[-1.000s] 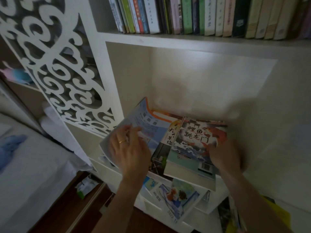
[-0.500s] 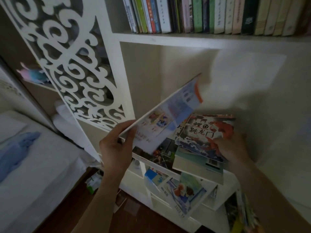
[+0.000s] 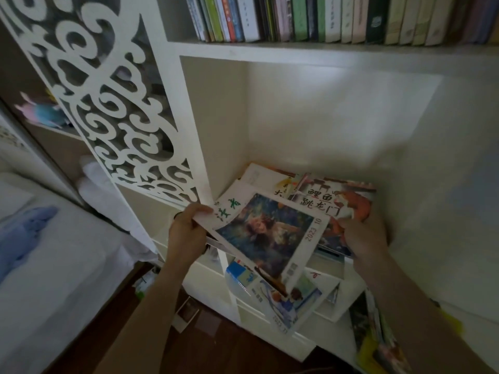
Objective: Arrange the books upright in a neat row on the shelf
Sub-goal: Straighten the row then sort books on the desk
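I've got the left hand (image 3: 186, 233) pinching the top-left corner of a thin magazine (image 3: 270, 236), thumb on the cover, fingers curled under. It's the one w/ the blue painted cover and "2023 10" on the edge. It lies tilted over the front of the open shelf compartment (image 3: 337, 117), its lower corner hanging out past the shelf's front edge.

The right hand (image 3: 364, 236) grips the near edge of the carp picture book (image 3: 334, 206), fingers curled onto the cover. That book sits on top of a flat pile (image 3: 272, 179) at the compartment floor, touching the magazine's right edge. Nothing in this compartment stands upright yet.

Handling, my read: the magazine is light and floppy, soft cover, prob. glossy so a bit slippery. Held by one corner it'll sag and may curl or crease. Better to take it along the spine side w/ fingers spread behind, then stand it against the left wall of the compartment for support. On its own it likely won't stay upright; it needs stiffer neighbours.

The carp book looks thicker and stiffer, so more weight but easy to grip mid-edge. Good candidate as a bookend.

More magazines (image 3: 275, 300) sit in the compartment below, and a row of upright books (image 3: 324, 17) on the shelf above.
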Tool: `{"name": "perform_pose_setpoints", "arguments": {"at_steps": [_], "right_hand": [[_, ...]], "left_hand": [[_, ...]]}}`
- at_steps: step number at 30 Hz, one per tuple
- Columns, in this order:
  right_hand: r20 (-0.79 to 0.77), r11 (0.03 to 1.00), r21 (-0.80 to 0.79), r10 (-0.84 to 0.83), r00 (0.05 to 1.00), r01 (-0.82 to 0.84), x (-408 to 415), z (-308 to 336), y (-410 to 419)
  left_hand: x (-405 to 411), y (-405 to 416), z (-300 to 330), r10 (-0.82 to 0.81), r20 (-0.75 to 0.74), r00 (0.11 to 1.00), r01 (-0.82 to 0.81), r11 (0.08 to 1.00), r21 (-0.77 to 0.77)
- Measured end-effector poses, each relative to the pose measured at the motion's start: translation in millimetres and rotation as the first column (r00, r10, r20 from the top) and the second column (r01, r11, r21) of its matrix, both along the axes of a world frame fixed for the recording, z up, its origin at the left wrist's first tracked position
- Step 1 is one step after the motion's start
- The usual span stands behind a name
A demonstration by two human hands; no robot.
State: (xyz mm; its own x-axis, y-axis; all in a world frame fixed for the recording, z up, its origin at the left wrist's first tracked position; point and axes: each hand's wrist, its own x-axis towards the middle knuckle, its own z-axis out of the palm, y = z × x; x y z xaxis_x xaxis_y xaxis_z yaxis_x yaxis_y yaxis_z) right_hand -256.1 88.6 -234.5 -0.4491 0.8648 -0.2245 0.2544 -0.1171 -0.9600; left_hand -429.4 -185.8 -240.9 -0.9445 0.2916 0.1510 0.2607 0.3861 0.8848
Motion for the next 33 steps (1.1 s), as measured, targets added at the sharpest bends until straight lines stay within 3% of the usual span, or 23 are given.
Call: {"name": "perform_pose_setpoints", "arguments": {"at_steps": [1, 3, 7, 8, 10, 13, 16, 21, 24, 26, 28, 29, 31, 33], "right_hand": [[0.019, 0.999, 0.033, -0.005, 1.0, 0.005, -2, 0, -1], [0.078, 0.989, 0.146, -0.009, 0.997, -0.003, -4, 4, -3], [0.21, 0.937, 0.35, -0.054, 0.976, -0.024, -2, 18, -7], [0.228, 0.919, 0.393, -0.069, 0.971, -0.027, -1, 25, -11], [0.28, 0.832, 0.552, -0.128, 0.952, -0.05, 0, 40, -21], [0.299, 0.658, 0.747, -0.206, 0.932, -0.095, 1, 61, -30], [0.273, 0.595, 0.799, -0.228, 0.935, -0.088, 0, 80, -28], [0.186, 0.552, 0.833, -0.208, 0.96, -0.042, 0, 88, -28], [0.118, 0.671, 0.74, -0.192, 0.974, 0.042, 2, 84, -25], [0.13, 0.816, 0.575, -0.154, 0.98, 0.052, 3, 77, -18], [0.125, 0.887, 0.458, -0.125, 0.984, 0.055, 5, 69, -13], [0.121, 0.895, 0.441, -0.126, 0.985, 0.06, 5, 66, -14], [0.092, 0.89, 0.447, -0.145, 0.985, 0.089, 3, 59, -17], [0.062, 0.871, 0.482, -0.147, 0.987, 0.1, 0, 57, -20]], "left_hand": [[0, 1, 4, 0.026, 0.067, 0.997, -0.027, 1.0, 0.013], [1, 7, 16, 0.019, 0.238, 0.971, -0.066, 0.979, 0.191], [10, 19, 44, -0.133, 0.558, 0.819, -0.172, 0.87, 0.461], [11, 21, 45, -0.151, 0.542, 0.826, -0.112, 0.899, 0.422], [11, 24, 42, -0.146, 0.343, 0.928, 0.096, 0.983, 0.158], [5, 39, 44, -0.114, -0.041, 0.993, 0.105, 0.978, -0.179], [-8, 67, 43, -0.21, -0.302, 0.93, 0.089, 0.925, -0.369], [-38, 113, 35, -0.4, -0.456, 0.795, 0.016, 0.765, -0.643], [-46, 121, 34, -0.46, -0.453, 0.764, -0.057, 0.65, -0.758], [-34, 122, 34, -0.396, -0.517, 0.759, -0.061, 0.747, -0.662], [-8, 119, 29, -0.404, -0.584, 0.705, 0.103, 0.872, -0.478], [10, 115, 26, -0.473, -0.591, 0.654, 0.227, 0.867, -0.443], [37, 110, 17, -0.645, -0.537, 0.543, 0.391, 0.761, -0.518], [48, 113, 8, -0.706, -0.473, 0.527, 0.387, 0.695, -0.606]]}}
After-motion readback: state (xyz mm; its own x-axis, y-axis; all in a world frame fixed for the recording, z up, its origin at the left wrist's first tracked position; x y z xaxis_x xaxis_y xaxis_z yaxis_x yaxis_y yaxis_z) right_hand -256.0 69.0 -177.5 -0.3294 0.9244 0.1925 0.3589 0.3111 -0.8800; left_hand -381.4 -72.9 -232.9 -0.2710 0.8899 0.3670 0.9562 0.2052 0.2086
